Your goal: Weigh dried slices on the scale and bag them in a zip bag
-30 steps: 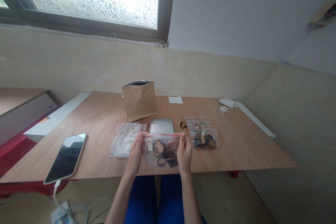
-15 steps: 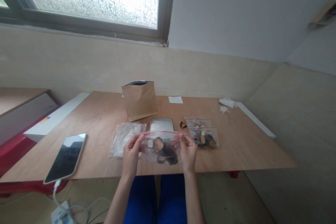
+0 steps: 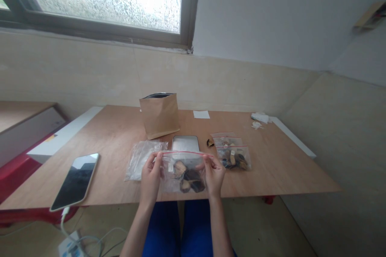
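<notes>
Between my two hands hangs a clear zip bag [image 3: 169, 182] with a red seal line along its top, holding dark and tan dried pieces and a small white label. My left hand [image 3: 151, 174] pinches its upper left corner. The upper right corner is gripped by my right hand [image 3: 214, 172], thumb on the near side. Just behind the bag lies a silver, flat scale-like plate [image 3: 185, 143], its front partly hidden. A stack of empty clear bags [image 3: 140, 160] lies beside my left hand. To the right of my right hand rest filled zip bags [image 3: 235, 158] of similar dried pieces.
A brown kraft pouch [image 3: 159, 115] stands with its top open at the back. One loose dried piece [image 3: 210, 143] lies near the plate. A phone [image 3: 76, 180] with a charging cable is at left. White paper [image 3: 201, 114] and crumpled white scraps [image 3: 259, 118] lie at the back.
My hands and the held bag have shifted slightly left. The pieces inside have settled a little lower and the bag hangs straighter.
</notes>
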A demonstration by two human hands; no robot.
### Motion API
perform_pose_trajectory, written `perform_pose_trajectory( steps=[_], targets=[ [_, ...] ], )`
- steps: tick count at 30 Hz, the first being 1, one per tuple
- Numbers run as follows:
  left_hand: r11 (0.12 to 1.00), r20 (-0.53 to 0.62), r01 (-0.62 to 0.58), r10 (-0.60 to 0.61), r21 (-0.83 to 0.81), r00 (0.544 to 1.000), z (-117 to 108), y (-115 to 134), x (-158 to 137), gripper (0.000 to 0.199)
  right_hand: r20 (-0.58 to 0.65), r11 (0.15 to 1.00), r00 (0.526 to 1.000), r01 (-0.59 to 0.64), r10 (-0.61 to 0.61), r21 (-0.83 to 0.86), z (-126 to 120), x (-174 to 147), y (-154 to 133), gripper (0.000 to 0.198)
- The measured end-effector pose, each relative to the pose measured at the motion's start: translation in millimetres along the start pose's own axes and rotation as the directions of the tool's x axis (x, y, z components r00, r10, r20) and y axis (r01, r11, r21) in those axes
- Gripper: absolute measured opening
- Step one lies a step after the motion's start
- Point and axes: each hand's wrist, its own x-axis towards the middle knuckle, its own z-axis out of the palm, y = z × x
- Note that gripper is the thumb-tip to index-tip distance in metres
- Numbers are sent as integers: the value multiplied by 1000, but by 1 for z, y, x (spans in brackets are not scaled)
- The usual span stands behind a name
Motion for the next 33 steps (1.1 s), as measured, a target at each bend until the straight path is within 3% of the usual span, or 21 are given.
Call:
perform_pose_trajectory(
  steps=[4,9,16,26,33],
  targets=[
    [992,20,-80,78,100,997,-5,-2,4,36,37,999,999,-33,35,-37,-3,3,-2,40],
    [957,9,-173,176,233,984,-13,-3,8,36,88,998,996,12,-6,-68,-7,7,-2,34],
    [968,47,-168,162,185,986,-15,-4,11,37,125,978,990,92,-69,-189,-9,6,-4,42],
    [992,228,-99,77,84,970,-8,-4,10,32,-99,992,991,76,-86,-97,-3,4,5,50],
    [996,183,-67,56,53,981,-9,-5,9,29,-116,971,981,133,-158,-196,-6,6,6,49]
  ],
)
